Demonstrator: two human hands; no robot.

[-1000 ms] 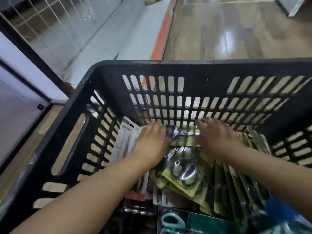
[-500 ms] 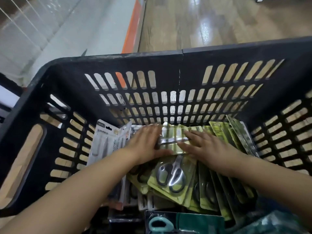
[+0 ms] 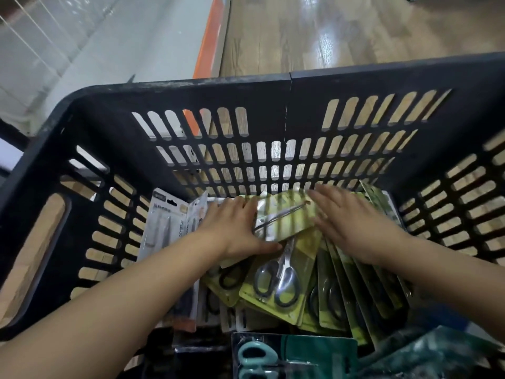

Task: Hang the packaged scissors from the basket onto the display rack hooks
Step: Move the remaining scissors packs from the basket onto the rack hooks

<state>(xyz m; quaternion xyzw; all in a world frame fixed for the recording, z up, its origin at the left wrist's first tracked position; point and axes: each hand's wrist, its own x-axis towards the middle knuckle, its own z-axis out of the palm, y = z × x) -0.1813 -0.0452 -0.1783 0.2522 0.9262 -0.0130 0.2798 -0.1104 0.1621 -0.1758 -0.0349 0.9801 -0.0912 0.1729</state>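
Observation:
A black slotted basket (image 3: pixel 114 105) holds several green packs of scissors (image 3: pixel 276 280), leaning in a row towards the right. One green scissors pack (image 3: pixel 284 214) lies crosswise on top, near the far wall. My left hand (image 3: pixel 232 228) grips its left end, fingers over it and thumb along its lower edge. At the pack's right end my right hand (image 3: pixel 352 225) lies with straight, spread fingers on it and on the packs beneath. No hooks of the display rack are in view.
White-grey packs (image 3: pixel 169 222) stand against the basket's left wall. A teal-handled scissors pack (image 3: pixel 257 356) lies at the near edge. A wire grid panel (image 3: pixel 41 36) and a white shelf base with an orange strip (image 3: pixel 210 36) are at the far left; wooden floor (image 3: pixel 355 31) lies beyond.
Both hands have shifted towards the basket's far wall, and the crosswise green pack between them has come up clear of the pack below. The view has tilted further down into the basket.

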